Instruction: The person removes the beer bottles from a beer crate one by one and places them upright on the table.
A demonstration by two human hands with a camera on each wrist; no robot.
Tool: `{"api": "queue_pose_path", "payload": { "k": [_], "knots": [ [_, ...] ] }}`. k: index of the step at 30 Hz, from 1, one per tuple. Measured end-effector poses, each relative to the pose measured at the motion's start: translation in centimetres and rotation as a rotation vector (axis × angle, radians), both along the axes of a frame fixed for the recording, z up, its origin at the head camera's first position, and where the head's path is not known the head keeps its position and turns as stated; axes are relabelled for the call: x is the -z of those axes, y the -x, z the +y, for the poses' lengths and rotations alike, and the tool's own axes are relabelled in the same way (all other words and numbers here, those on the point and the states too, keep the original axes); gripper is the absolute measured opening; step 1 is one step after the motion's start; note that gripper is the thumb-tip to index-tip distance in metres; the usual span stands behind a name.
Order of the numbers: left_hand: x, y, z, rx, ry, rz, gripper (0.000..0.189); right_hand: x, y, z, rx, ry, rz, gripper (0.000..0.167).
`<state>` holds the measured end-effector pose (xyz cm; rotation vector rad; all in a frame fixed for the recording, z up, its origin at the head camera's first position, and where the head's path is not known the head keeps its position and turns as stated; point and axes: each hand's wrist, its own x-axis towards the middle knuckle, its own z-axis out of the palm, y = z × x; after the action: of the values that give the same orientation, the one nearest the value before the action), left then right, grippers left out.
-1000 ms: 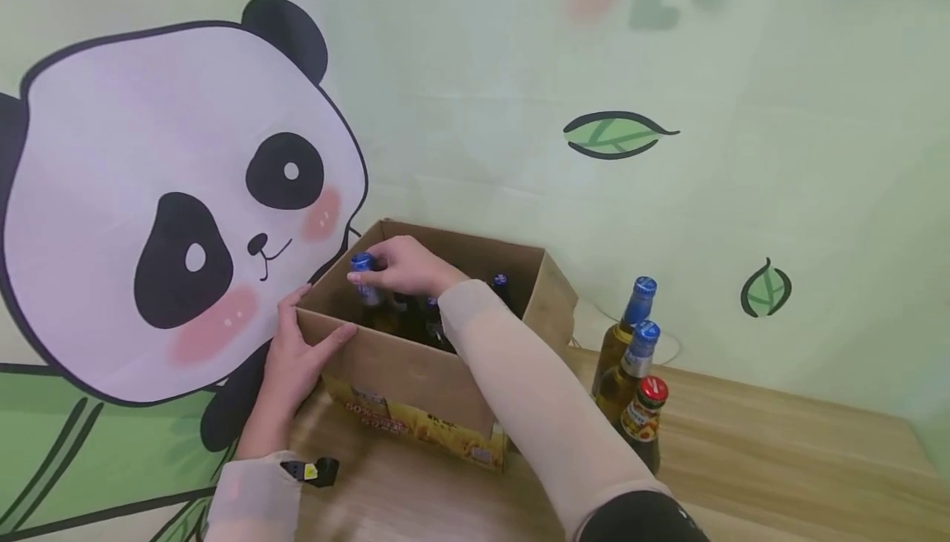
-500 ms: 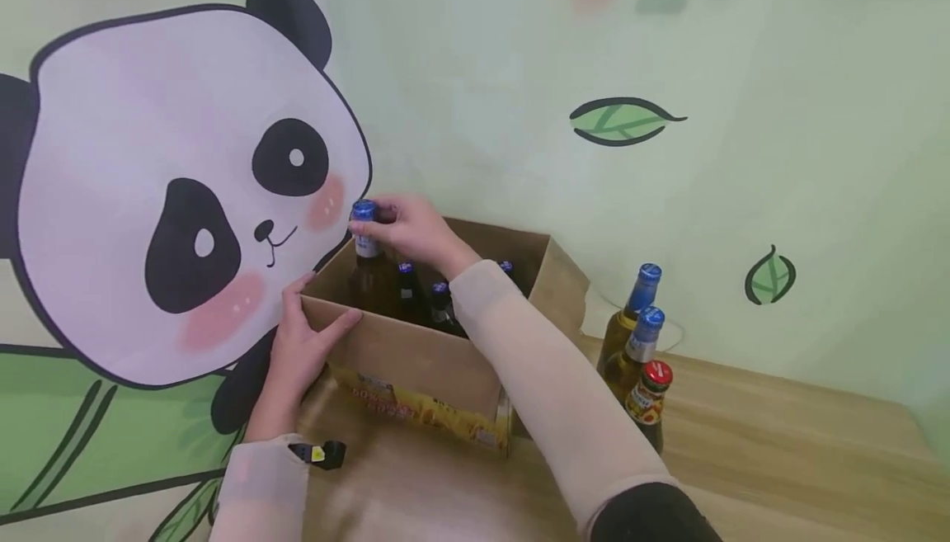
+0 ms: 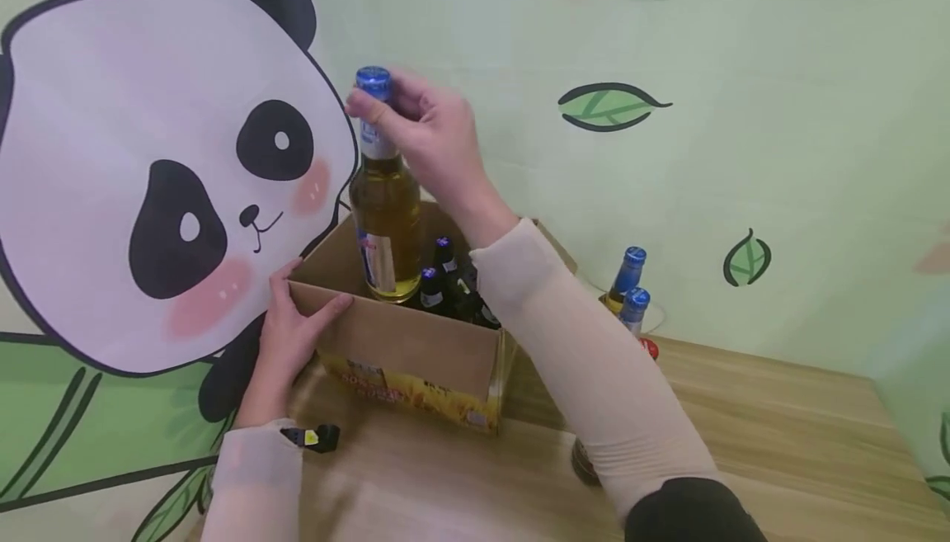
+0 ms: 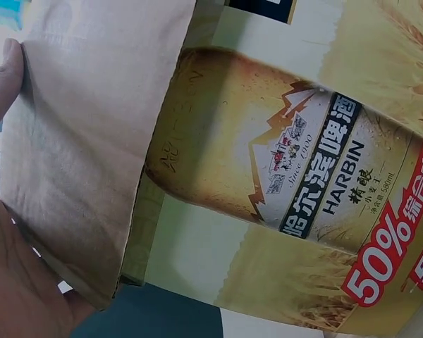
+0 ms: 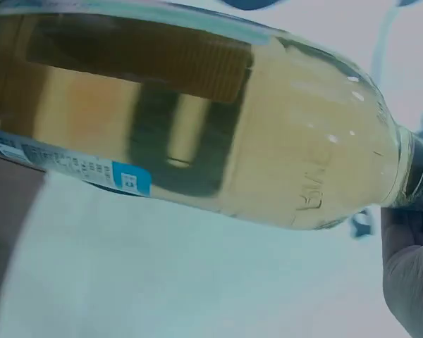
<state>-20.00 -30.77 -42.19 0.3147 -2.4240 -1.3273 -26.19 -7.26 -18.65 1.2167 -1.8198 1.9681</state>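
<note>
My right hand (image 3: 445,134) grips a beer bottle (image 3: 386,220) by its neck, just under the blue cap. The bottle is upright, full of golden liquid, its base around the height of the near rim of an open cardboard box (image 3: 416,340). In the right wrist view the clear bottle (image 5: 289,141) fills most of the picture. My left hand (image 3: 285,344) holds the box's near left corner, thumb over the front flap and fingers at the left side. Several dark bottles (image 3: 433,294) with blue caps stand inside the box. Its printed side (image 4: 303,155) shows a Harbin beer picture.
On the wooden table (image 3: 787,410), right of the box, stand two blue-capped bottles (image 3: 629,274) and a bottle with a red cap (image 3: 649,349), largely hidden by my right forearm. A wall cloth (image 3: 742,154) with a printed panda rises behind the box.
My right hand has lifted the bottle up from deep inside the box, so nearly all of it now shows. My left hand has kept its hold on the box corner.
</note>
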Motion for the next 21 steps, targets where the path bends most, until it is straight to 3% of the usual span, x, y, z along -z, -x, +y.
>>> {"api": "queue_pose_path", "payload": {
  "k": [5, 10, 15, 21],
  "knots": [
    [0.1, 0.0, 0.0, 0.008, -0.015, -0.022, 0.106, -2.6, -2.7, 3.2, -0.016, 0.107, 0.054, 0.020],
    [0.0, -0.2, -0.8, 0.027, -0.012, -0.022, 0.109, -3.2, -5.2, 5.8, -0.083, 0.156, 0.071, 0.013],
    [0.0, -0.2, -1.7, 0.037, 0.015, -0.060, 0.113, -1.1, -7.0, 8.1, -0.145, 0.136, 0.093, 0.014],
    [0.4, -0.5, -2.1, 0.038, 0.018, -0.080, 0.113, 3.5, -9.7, 11.4, -0.138, 0.091, 0.065, 0.029]
  ]
}}
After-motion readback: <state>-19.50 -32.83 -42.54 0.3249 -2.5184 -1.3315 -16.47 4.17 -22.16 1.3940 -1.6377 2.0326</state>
